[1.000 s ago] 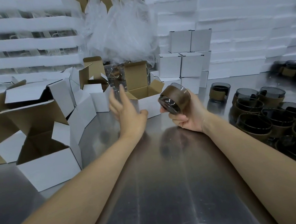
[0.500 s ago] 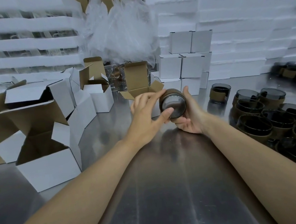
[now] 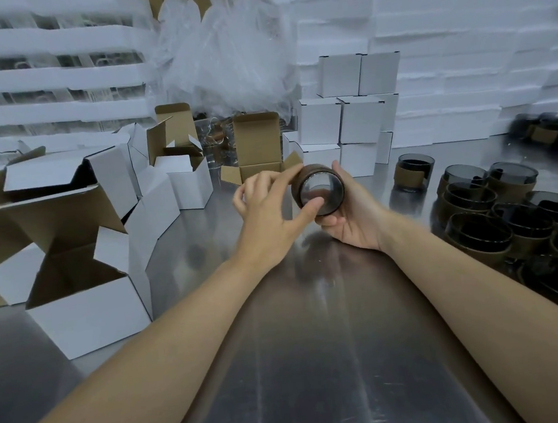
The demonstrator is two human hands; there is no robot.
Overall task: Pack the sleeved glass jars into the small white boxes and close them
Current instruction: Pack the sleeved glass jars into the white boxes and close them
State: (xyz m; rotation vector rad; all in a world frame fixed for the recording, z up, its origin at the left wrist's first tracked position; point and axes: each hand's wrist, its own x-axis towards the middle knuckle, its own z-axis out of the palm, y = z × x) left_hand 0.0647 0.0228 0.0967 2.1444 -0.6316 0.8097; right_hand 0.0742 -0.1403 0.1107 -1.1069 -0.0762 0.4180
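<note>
Head view: sleeved jar [image 3: 318, 189] held in both hands above the steel table [image 3: 304, 363].
The jar lies on its side, glass end toward the camera, with a brown sleeve round it. The right hand [image 3: 354, 217] cups it from 4 o'clock, fingers curled beneath. The left hand [image 3: 271, 219] pinches it from 9 o'clock, thumb on the glass, forefinger along the sleeve. An open white box [image 3: 257, 151] stands just behind at 11 o'clock.

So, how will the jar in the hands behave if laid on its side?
Probably it rolls: the sleeved jar is round and the steel table looks smooth. Being glass, it likely chips if dropped. The paper sleeve should aid grip.
</note>
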